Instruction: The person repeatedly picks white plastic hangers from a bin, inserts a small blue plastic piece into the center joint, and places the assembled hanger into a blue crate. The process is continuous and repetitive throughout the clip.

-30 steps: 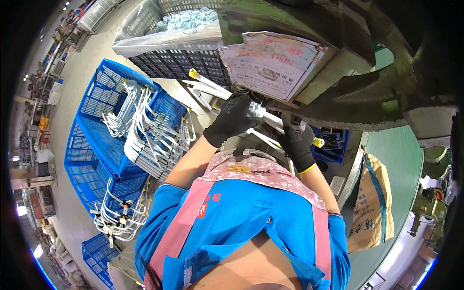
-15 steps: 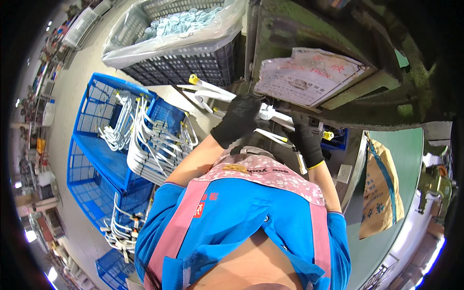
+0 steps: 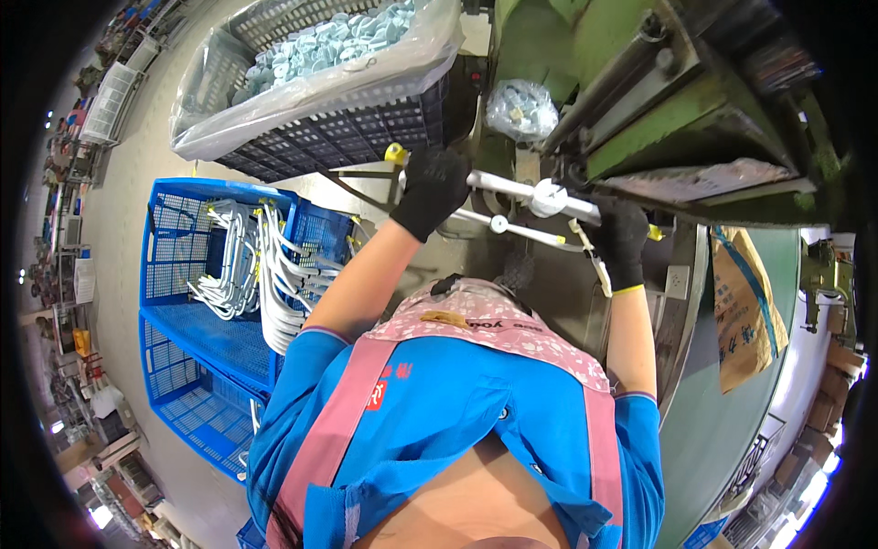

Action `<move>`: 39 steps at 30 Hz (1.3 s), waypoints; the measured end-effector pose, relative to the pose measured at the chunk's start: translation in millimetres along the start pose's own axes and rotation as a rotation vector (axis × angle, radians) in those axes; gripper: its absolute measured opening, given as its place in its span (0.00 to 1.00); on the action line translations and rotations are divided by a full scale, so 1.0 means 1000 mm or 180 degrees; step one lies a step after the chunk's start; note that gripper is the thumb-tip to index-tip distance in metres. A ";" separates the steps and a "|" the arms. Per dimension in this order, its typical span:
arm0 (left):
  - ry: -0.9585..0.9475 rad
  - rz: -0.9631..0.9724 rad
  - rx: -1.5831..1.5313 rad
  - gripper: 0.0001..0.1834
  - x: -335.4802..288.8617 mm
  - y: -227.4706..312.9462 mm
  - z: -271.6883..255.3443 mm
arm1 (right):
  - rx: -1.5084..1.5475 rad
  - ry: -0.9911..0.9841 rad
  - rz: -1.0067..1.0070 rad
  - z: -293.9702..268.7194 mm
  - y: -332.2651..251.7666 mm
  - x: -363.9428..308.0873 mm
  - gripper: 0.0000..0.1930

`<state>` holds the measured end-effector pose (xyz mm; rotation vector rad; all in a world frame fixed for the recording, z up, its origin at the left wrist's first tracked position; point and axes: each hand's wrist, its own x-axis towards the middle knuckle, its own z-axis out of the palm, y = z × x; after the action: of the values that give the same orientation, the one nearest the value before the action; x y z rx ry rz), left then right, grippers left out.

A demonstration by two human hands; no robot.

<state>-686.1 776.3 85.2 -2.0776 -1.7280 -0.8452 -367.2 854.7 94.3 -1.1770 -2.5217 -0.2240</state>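
Black gloves cover both of my hands. My left hand (image 3: 434, 194) is closed around the left part of a white tubular frame (image 3: 498, 185), near its yellow end cap (image 3: 395, 154). Farther right, my right hand (image 3: 619, 240) grips the same frame at its other end, where another yellow cap (image 3: 655, 232) shows past the glove. Between the hands, a round white fitting (image 3: 549, 198) sits on the thicker tube. A thinner white bar (image 3: 526, 232) with a small disc runs below it, nearer my apron. The gloves hide where the tubes join.
A green machine (image 3: 677, 146) rises ahead on the right, with a clear bag of small parts (image 3: 521, 110) beside it. A black crate (image 3: 338, 133) holds pale blue round pieces. Blue baskets (image 3: 215, 334) with bent white tubes (image 3: 274, 284) stand left. A brown sack (image 3: 745, 311) lies right.
My hands have moved farther apart, the left one leftward and the right one rightward, both still on the frame. More of the frame shows out from the machine. The whole view has shifted.
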 end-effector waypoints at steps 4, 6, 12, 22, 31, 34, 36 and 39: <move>-0.0563 -0.0261 0.0012 0.04 0.007 -0.001 -0.003 | 0.0373 0.0038 0.0065 -0.025 -0.018 0.014 0.19; -0.0565 -0.0075 -0.0015 0.09 0.007 -0.002 -0.005 | 0.0209 -0.0176 0.0254 -0.028 -0.020 0.016 0.22; -0.0828 -0.0260 0.0023 0.12 0.007 0.001 -0.006 | 0.0167 -0.0201 0.0244 -0.024 -0.017 0.015 0.19; -0.0727 -0.0302 0.0167 0.09 0.003 0.005 -0.007 | 0.0183 -0.0219 0.0078 -0.029 -0.018 0.018 0.20; 0.0021 -0.0107 -0.0397 0.11 0.022 0.007 -0.035 | 0.0574 -0.0116 -0.0047 -0.022 0.020 0.019 0.20; 0.0213 0.0099 -0.0328 0.13 0.019 0.015 -0.055 | 0.1592 -0.0025 -0.0218 -0.024 0.023 0.011 0.22; -0.0034 0.0001 -0.0224 0.14 0.006 0.023 -0.069 | 0.2203 -0.0671 0.0244 -0.033 0.017 0.003 0.22; -0.0600 -0.0472 0.0005 0.18 -0.018 0.044 -0.086 | 0.1369 -0.0647 -0.1246 -0.055 0.004 -0.008 0.21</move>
<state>-666.2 702.2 147.1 -2.1078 -2.0006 -0.7066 -346.0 835.9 142.6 -0.5616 -2.7636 0.3476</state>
